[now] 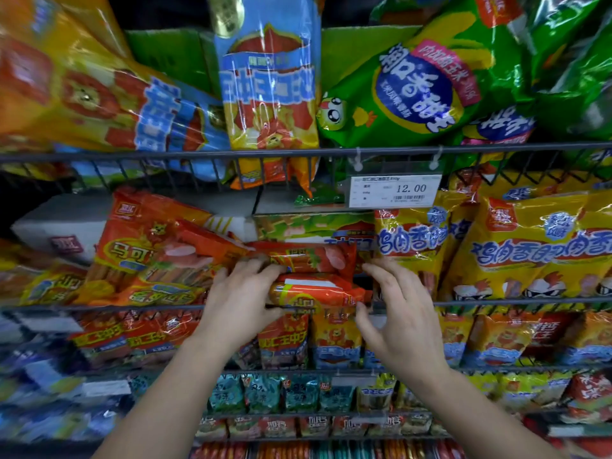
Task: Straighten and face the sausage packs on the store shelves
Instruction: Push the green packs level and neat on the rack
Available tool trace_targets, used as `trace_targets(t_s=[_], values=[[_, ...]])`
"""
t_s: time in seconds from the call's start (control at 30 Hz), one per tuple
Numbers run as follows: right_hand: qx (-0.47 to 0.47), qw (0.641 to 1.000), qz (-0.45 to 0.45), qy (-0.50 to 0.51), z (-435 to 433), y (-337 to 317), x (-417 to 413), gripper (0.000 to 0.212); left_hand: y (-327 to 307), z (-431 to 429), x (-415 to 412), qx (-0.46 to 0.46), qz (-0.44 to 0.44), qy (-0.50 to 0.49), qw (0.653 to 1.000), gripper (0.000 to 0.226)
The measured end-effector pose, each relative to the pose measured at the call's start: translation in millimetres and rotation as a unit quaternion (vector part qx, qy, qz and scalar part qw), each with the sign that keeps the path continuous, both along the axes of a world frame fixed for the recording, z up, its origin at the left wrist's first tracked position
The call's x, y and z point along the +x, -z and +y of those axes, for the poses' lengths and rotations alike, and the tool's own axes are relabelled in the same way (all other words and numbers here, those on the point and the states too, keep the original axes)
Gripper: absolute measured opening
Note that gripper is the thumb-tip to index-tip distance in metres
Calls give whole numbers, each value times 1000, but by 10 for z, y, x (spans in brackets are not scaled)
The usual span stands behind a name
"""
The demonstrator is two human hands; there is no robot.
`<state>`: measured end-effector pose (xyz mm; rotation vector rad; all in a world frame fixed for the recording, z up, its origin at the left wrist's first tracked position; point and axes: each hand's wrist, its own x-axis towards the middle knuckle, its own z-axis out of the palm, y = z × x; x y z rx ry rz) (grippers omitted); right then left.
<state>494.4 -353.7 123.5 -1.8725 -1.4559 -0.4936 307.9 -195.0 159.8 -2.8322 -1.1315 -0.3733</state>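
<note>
Two orange-red sausage packs lie flat, stacked, in the middle of the wire shelf [132, 308]: an upper pack [308, 258] and a lower pack [318, 291]. My left hand [243, 299] grips the lower pack's left end, fingers over its top, thumb under it. My right hand [395, 309] is at the stack's right end, fingers spread and slightly bent near the upper pack, thumb touching the lower pack's right end. Left of the stack, larger orange packs [149, 253] lean at a tilt.
Yellow chicken-sausage bags [536, 250] stand upright to the right. A price tag reading 12.00 [394, 191] hangs from the upper shelf rail, above which sit blue-yellow [268, 87] and green [420, 87] bags. Lower shelves hold several rows of small packs.
</note>
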Motion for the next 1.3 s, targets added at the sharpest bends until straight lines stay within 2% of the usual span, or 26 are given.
trace_targets(t_s=[0.27, 0.57, 0.73, 0.9, 1.07, 1.2, 1.3], values=[[-51, 995, 85, -32, 59, -14, -107, 54, 23, 17, 77, 10, 17, -5, 1000, 65], [-40, 985, 158, -61, 147, -165, -43, 50, 49, 65, 30, -20, -12, 2, 1000, 59], [-22, 978, 192, -83, 249, -141, -14, 44, 33, 88, -9, -37, -60, 9, 997, 55], [-29, 971, 210, -112, 287, -120, 46, 54, 47, 125, -70, -78, -125, 10, 989, 57], [-45, 967, 216, -124, 331, -68, 74, 58, 33, 193, -251, -157, -248, 1, 956, 50], [-46, 969, 212, -118, 420, -46, 43, 62, 13, 112, -314, -237, -355, -24, 904, 41], [-46, 972, 203, -105, 461, -70, 18, 60, 31, 105, -344, -268, -389, -33, 881, 40]])
